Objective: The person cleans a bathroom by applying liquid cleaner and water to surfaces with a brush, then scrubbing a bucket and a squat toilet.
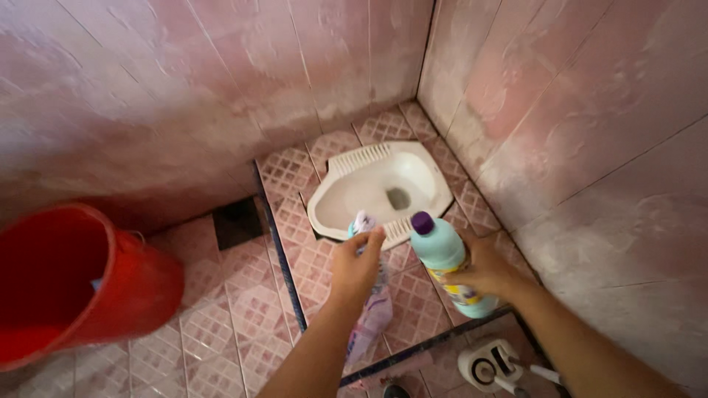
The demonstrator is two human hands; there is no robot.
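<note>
While the left hand point(355, 267) grips a pouch point(371, 313), the right hand point(483, 271) clasps a tilted bottle point(446, 259).

Red bucket point(81, 284), white squat toilet point(380, 188), pink tiles point(236, 295)

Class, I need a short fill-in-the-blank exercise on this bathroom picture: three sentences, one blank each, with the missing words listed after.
1. The right hand holds a pale blue bottle with a ____ cap.
2. The left hand grips a plastic refill pouch above the white squat ____.
3. At the left edge stands a ____ bucket.

Missing words: purple; toilet; red
</note>
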